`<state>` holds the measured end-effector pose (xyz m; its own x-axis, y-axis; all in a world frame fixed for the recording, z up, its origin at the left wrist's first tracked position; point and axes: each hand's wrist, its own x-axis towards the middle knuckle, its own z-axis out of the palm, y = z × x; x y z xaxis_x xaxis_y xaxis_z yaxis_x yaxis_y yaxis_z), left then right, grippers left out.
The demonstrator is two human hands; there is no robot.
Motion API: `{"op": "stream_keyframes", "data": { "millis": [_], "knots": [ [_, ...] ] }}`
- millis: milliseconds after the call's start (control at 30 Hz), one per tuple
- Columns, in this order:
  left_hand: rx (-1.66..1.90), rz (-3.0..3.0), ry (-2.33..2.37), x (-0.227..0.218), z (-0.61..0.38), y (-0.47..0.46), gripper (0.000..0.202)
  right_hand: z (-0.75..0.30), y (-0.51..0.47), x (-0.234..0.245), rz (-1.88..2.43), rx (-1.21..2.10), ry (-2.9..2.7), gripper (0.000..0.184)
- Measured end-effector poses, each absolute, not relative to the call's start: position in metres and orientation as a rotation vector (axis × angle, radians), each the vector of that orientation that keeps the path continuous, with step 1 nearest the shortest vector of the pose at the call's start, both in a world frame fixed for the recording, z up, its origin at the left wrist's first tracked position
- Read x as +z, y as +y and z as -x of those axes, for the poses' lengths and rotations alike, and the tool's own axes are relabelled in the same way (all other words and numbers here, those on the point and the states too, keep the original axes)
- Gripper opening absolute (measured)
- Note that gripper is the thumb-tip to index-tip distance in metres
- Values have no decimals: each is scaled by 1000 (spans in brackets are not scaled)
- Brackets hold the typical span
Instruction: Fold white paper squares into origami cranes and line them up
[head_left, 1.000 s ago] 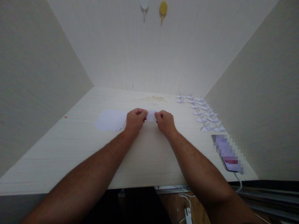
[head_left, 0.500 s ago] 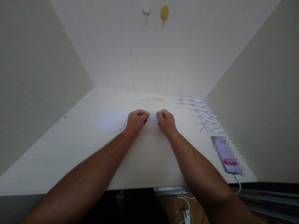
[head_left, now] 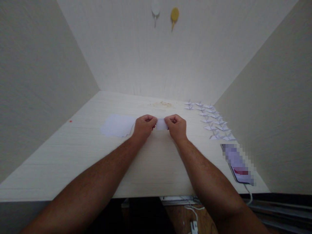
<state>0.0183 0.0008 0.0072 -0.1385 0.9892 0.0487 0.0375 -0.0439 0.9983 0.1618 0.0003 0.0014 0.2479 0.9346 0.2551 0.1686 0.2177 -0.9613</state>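
Note:
A small white piece of paper [head_left: 161, 123] lies low over the middle of the pale wooden desk [head_left: 73, 152]. My left hand [head_left: 143, 126] pinches its left edge with curled fingers. Its right edge is pinched the same way by my right hand [head_left: 176, 126]. Most of the paper is hidden behind my knuckles. A stack of white paper sheets [head_left: 117, 125] lies flat just left of my left hand.
Several folded white paper cranes [head_left: 212, 121] stand in rows at the desk's right. A phone [head_left: 237, 163] with a cable lies near the right front corner. Walls close in the desk on three sides. A white hook [head_left: 155, 9] and a yellow hook [head_left: 174, 15] hang on the back wall.
Both hands have drawn slightly closer together on the paper, so less of it shows between them. The view has shifted a little.

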Motion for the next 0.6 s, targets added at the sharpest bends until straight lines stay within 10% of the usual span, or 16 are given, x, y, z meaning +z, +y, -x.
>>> {"op": "stream_keyframes", "data": {
  "millis": [600],
  "knots": [
    [1496, -1141, 1395, 6, -14, 6, 14, -167, 8, -11, 1310, 969, -1405, 24]
  ]
}}
